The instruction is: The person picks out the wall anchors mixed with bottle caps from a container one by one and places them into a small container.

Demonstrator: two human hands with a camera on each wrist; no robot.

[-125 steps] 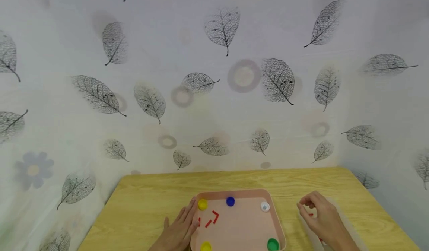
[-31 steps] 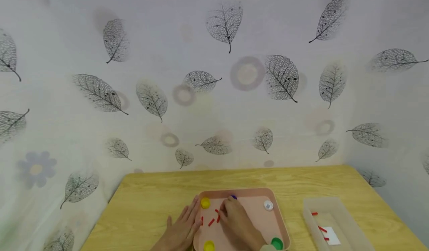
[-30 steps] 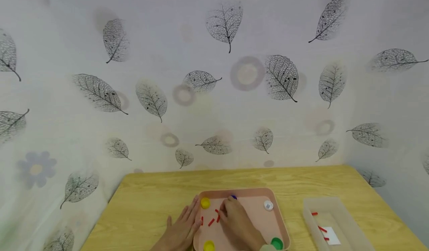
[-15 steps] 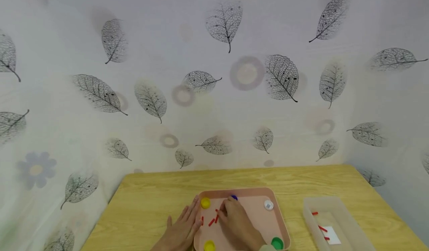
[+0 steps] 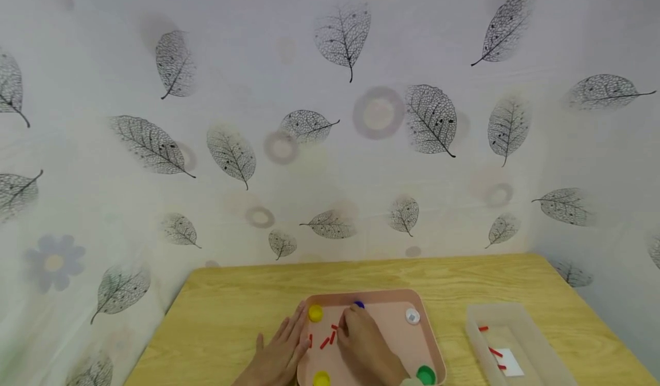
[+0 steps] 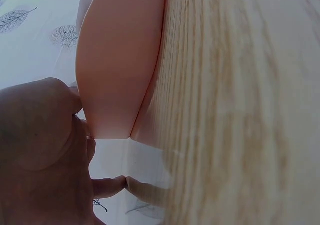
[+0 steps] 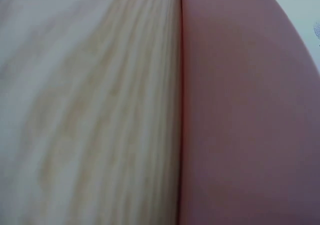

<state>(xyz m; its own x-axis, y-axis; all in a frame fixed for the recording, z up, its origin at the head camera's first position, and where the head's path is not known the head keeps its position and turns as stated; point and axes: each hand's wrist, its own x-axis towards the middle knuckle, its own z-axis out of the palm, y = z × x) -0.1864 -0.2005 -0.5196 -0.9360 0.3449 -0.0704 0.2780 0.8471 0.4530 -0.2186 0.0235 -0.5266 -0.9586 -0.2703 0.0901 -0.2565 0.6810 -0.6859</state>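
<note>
On the wood-grain table [image 5: 232, 294], dial centred on the tray, twelve at the far side:

Item: pink tray [image 5: 404, 340], low-walled. Inside: yellow cap [image 5: 315, 313] at ten, blue cap [image 5: 359, 305] near twelve and partly hidden, white cap [image 5: 412, 316] at two, green cap [image 5: 425, 374] at four, second yellow cap [image 5: 321, 378] at eight.

Item: red sticks [image 5: 324, 343], four visible, lying in the tray around nine o'clock; the farthest points toward the right hand's fingertips.

Item: left hand [image 5: 278, 357], at nine, against the tray's outer side; fingers straight, little finger spread apart, clamped on nothing.

Item: right hand [image 5: 366, 340], over the tray's middle; fingers bent, drawn together. Tips hidden; whether they pinch a stick cannot be told.

Item: translucent box [image 5: 541, 351], toward three, apart from the tray; holds a white card [image 5: 509, 363] and further red sticks [image 5: 495, 352].

Handling note, by judgement: settle the farthest stick with light fingertip pressure, lift straight up to spare its neighbours, left palm steadying the tray.
</note>
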